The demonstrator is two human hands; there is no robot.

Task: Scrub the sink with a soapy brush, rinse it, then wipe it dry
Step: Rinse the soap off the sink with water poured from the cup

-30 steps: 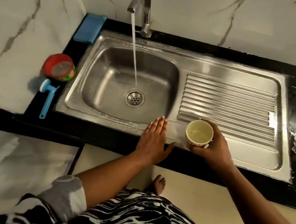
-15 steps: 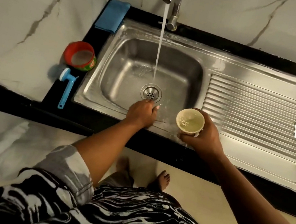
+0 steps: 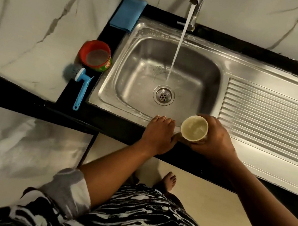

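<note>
Right, bottom of frame: black-and-white patterned garment (image 3: 129, 216), rolled grey sleeve (image 3: 68, 191) on the left arm, one bare foot (image 3: 169, 180) on the beige floor.

Mid-frame: left grip (image 3: 157, 133) lies palm-down on the front rim of the sink (image 3: 125, 110), fingers relaxed and together, holding nothing, tips at the basin edge. Right grip (image 3: 215, 140) is just beside it to the right, wrapped round a pale cup (image 3: 194, 127), mouth up, where the basin meets the drainboard (image 3: 269, 119). Can't tell if the left thumb touches the cup.

Drain (image 3: 163, 95) sits just above the left grip. The water stream (image 3: 177, 49) lands just behind the drain.

Brush (image 3: 81, 87): blue handle, on the black surface (image 3: 105, 118) left of the sink, centre-left of frame, well apart from both grips, head pointing away. Red tub (image 3: 95, 57) is just beyond the head. Blue cloth (image 3: 127, 13) lies in the far left corner. Tap (image 3: 196, 3) at the top edge.
</note>
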